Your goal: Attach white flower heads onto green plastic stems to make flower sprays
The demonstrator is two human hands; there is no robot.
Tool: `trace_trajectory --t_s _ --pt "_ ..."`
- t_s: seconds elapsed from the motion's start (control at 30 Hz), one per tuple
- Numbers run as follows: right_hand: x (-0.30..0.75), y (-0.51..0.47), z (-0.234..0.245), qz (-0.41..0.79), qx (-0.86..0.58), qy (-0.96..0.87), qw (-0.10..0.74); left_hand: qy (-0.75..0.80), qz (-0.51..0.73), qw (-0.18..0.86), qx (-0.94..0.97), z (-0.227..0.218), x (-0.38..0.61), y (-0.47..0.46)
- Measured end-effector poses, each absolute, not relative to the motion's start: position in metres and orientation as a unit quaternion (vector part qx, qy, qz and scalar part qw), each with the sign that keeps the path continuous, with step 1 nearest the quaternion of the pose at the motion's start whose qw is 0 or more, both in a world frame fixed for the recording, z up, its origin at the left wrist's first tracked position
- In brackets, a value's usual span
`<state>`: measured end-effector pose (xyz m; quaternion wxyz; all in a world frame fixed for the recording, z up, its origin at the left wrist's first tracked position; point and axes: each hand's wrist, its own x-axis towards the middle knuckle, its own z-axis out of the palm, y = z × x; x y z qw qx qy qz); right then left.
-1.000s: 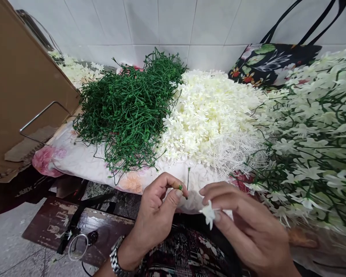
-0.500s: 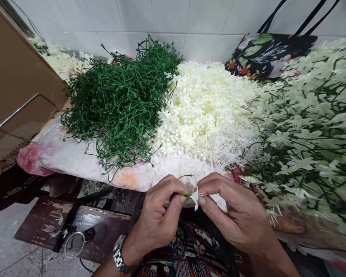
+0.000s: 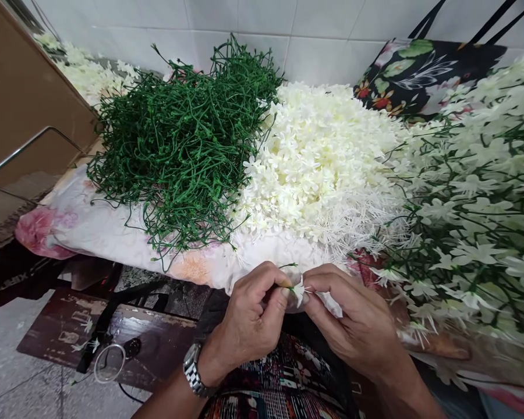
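Observation:
My left hand point(image 3: 251, 323) pinches a thin green plastic stem point(image 3: 288, 266) between thumb and forefinger. My right hand point(image 3: 351, 323) pinches a small white artificial flower point(image 3: 298, 290) and presses it against the tip of that stem. Both hands meet low in the middle of the view, just in front of the floral cloth point(image 3: 113, 233). On the cloth lies a tangled heap of green stems point(image 3: 183, 139) and beside it a heap of loose white flowers point(image 3: 323, 163). A wristwatch point(image 3: 193, 372) is on my left wrist.
Finished green sprigs with white flowers point(image 3: 475, 198) are piled at the right. A dark floral bag point(image 3: 414, 75) leans on the tiled wall. A brown cardboard box point(image 3: 21, 105) with a metal handle stands left. A dark wooden board point(image 3: 91, 337) with a ring lies on the floor.
My right hand brought the white flower up to the stem held by my left hand, and the two now touch. The view shifted slightly downward.

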<state>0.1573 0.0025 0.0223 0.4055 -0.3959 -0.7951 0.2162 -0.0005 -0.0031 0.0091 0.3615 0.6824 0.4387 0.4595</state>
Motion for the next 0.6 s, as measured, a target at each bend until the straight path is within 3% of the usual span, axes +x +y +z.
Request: trace_trajectory --t_s 0.6 --pt "0.1573 0.0057 0.0158 0.218 -0.409 -0.796 0.389 0.421 0.452 0.333 0.713 0.0031 0.0011 0.0044"
